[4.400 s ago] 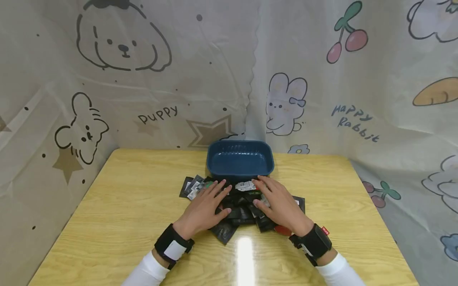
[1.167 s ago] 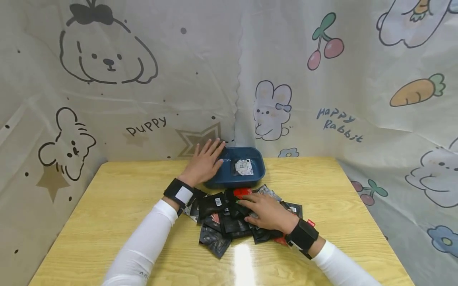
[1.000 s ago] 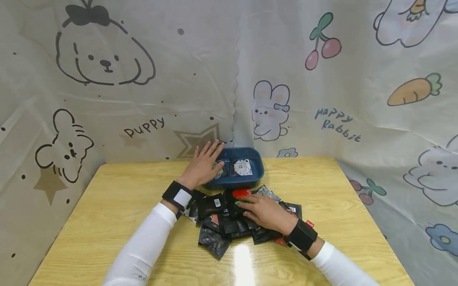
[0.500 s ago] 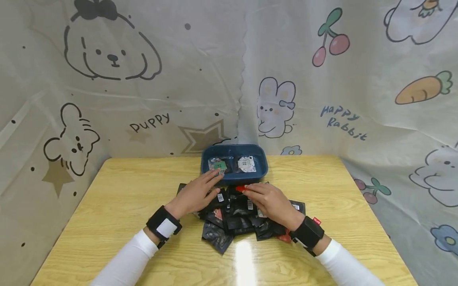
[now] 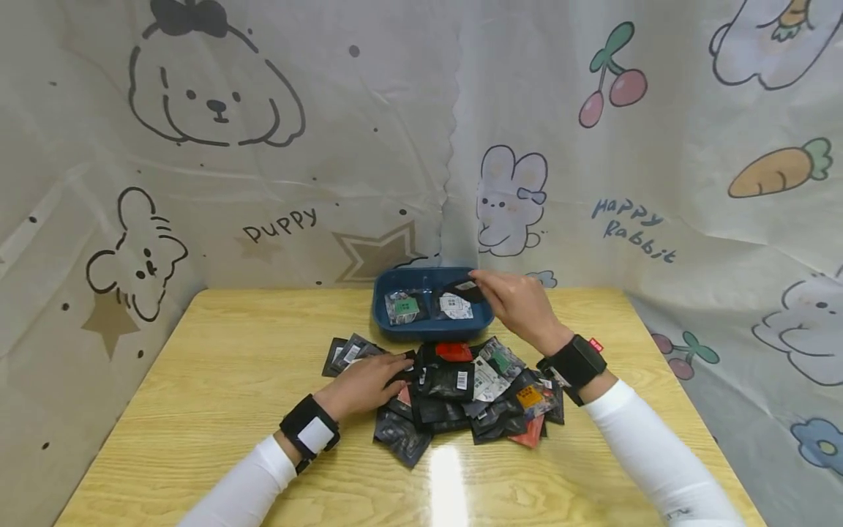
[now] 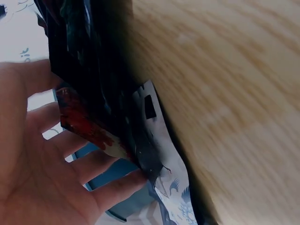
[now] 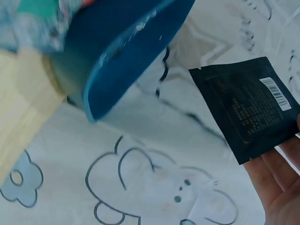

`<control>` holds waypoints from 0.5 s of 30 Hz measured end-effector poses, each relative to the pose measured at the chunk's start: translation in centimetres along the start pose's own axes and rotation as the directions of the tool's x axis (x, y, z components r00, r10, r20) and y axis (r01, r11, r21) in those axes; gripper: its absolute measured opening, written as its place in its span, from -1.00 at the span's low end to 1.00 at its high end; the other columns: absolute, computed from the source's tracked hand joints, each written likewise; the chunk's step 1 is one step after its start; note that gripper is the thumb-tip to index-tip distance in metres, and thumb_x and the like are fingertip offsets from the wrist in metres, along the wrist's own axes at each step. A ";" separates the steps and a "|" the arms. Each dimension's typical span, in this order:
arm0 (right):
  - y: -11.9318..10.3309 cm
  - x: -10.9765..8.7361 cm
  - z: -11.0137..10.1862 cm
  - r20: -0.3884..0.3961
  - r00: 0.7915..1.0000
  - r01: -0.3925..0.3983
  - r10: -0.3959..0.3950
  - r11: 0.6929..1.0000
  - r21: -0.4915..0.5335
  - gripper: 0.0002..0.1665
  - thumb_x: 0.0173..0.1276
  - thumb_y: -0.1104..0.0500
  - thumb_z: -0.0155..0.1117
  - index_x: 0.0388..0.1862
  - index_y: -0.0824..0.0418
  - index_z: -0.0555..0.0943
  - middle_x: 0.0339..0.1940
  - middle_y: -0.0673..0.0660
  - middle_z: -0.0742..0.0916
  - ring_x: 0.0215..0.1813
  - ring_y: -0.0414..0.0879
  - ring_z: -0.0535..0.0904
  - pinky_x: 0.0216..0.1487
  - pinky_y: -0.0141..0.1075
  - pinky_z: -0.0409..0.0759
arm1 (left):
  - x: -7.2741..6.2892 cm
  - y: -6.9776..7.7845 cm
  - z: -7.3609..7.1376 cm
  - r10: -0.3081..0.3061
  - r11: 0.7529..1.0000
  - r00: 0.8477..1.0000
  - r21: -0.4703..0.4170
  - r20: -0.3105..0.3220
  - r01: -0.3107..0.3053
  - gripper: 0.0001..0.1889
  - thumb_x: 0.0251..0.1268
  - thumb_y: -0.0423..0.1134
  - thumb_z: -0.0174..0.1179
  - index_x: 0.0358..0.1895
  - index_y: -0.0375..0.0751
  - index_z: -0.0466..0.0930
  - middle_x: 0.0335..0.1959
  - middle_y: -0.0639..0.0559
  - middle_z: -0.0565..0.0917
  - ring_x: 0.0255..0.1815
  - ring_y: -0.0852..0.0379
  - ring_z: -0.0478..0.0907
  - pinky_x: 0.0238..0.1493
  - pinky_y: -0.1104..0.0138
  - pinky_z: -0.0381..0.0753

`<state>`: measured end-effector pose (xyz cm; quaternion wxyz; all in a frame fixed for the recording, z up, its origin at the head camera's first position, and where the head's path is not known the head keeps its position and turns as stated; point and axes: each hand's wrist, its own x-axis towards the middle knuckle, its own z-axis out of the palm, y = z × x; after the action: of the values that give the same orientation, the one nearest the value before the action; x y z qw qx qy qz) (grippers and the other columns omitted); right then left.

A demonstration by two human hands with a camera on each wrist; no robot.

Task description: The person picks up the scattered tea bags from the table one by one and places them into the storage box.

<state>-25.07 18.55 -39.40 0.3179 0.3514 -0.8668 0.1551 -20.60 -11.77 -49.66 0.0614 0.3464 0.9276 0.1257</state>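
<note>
My right hand (image 5: pixel 520 304) pinches a flat black sachet (image 5: pixel 466 290) by its edge above the blue tub (image 5: pixel 431 331). A white barcode shows on it in the right wrist view. Below it in the tub lie a sachet with a green label (image 5: pixel 406 307) and another with a white patterned front (image 5: pixel 456 307). At the left side of the sachet pile, the fingers and thumb of my left hand (image 5: pixel 358 384) close about a black sachet (image 5: pixel 408 372), which they partly cover. Close by in the left wrist view are a red-fronted sachet (image 6: pixel 84 119) and a pale sachet with a bird print (image 6: pixel 171 173).
The pile spreads in front of the tub, with a red-labelled sachet (image 5: pixel 454 352), a barcoded black one (image 5: pixel 449 381) and an orange-labelled one (image 5: pixel 529 397) overlapping. Behind the wooden table (image 5: pixel 263 322) hangs a cartoon-printed cloth (image 5: pixel 388 176).
My right hand has lifted a black sachet from the pile to the tub. Earlier my left hand left the green-labelled sachet in the tub, then came back to the pile's left side.
</note>
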 end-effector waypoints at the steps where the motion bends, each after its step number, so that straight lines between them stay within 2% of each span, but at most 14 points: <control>1: 0.5 0.6 0.2 0.000 1.000 -0.012 0.012 1.000 -0.010 -0.72 0.46 0.24 0.21 0.09 0.19 0.70 -0.12 0.13 0.83 -0.28 0.01 0.78 -0.35 -0.16 0.72 | 0.0 0.0 0.1 0.002 1.000 1.000 0.009 -0.010 -0.002 -0.53 0.52 -0.10 0.09 0.40 -0.11 0.46 0.34 -0.10 0.55 0.31 -0.08 0.55 0.31 0.04 0.54; 5: 2.1 2.1 2.0 0.030 0.997 -0.067 0.067 0.997 -0.023 -0.71 0.52 0.20 0.15 0.11 0.18 0.68 -0.07 0.13 0.82 -0.23 0.02 0.78 -0.27 -0.12 0.73 | -0.1 -0.1 0.3 0.021 0.999 0.998 0.045 -0.059 -0.019 -0.60 0.51 -0.24 0.08 0.34 -0.15 0.51 0.23 -0.07 0.65 0.16 -0.04 0.65 0.16 0.10 0.65; 7: 2.6 2.4 3.2 0.110 0.989 -0.098 0.099 0.995 -0.018 -0.67 0.56 0.13 0.09 0.17 0.16 0.66 0.05 0.14 0.79 -0.08 0.05 0.77 -0.10 -0.08 0.73 | -0.3 -0.1 0.4 0.023 0.998 0.997 0.052 -0.071 -0.019 -0.61 0.51 -0.27 0.06 0.33 -0.15 0.52 0.20 -0.05 0.68 0.12 -0.01 0.68 0.12 0.12 0.67; 9: 2.8 2.3 4.4 0.236 0.963 -0.129 0.127 0.992 -0.007 -0.60 0.59 0.05 0.04 0.26 0.13 0.62 0.20 0.16 0.72 0.06 0.09 0.73 0.06 -0.02 0.69 | -0.5 -0.1 0.3 0.025 0.998 0.997 0.054 -0.075 -0.021 -0.61 0.51 -0.30 0.04 0.34 -0.14 0.52 0.19 -0.04 0.68 0.11 0.00 0.68 0.12 0.13 0.67; 12: 2.7 1.8 5.8 0.422 0.895 -0.166 0.144 0.986 0.015 -0.50 0.59 -0.05 0.03 0.38 0.10 0.52 0.37 0.21 0.59 0.21 0.14 0.65 0.24 0.04 0.59 | -0.8 0.0 0.1 0.036 0.998 0.996 0.055 -0.084 -0.031 -0.58 0.47 -0.38 0.04 0.35 -0.13 0.51 0.19 -0.04 0.68 0.10 0.00 0.69 0.11 0.14 0.68; 13: 2.7 1.6 6.0 0.462 0.875 -0.175 0.146 0.984 0.020 -0.47 0.58 -0.07 0.05 0.41 0.09 0.50 0.40 0.22 0.56 0.24 0.15 0.63 0.26 0.04 0.58 | -0.9 0.0 -0.1 0.039 0.998 0.995 0.055 -0.090 -0.034 -0.55 0.43 -0.43 0.06 0.35 -0.13 0.50 0.20 -0.03 0.68 0.09 0.00 0.69 0.09 0.15 0.68; 15: 2.4 1.3 6.3 0.487 0.861 -0.183 0.143 0.983 0.034 -0.45 0.55 -0.06 0.10 0.43 0.09 0.48 0.43 0.23 0.53 0.26 0.16 0.61 0.28 0.05 0.57 | -1.2 -0.1 -0.6 0.044 0.998 0.993 0.052 -0.105 -0.039 -0.50 0.36 -0.50 0.08 0.35 -0.13 0.49 0.20 -0.03 0.67 0.07 0.00 0.69 0.08 0.16 0.69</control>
<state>-30.25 16.51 -43.36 0.0633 0.3168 -0.9383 0.1231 -19.90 -12.73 -49.06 0.0004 0.3598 0.9250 0.1219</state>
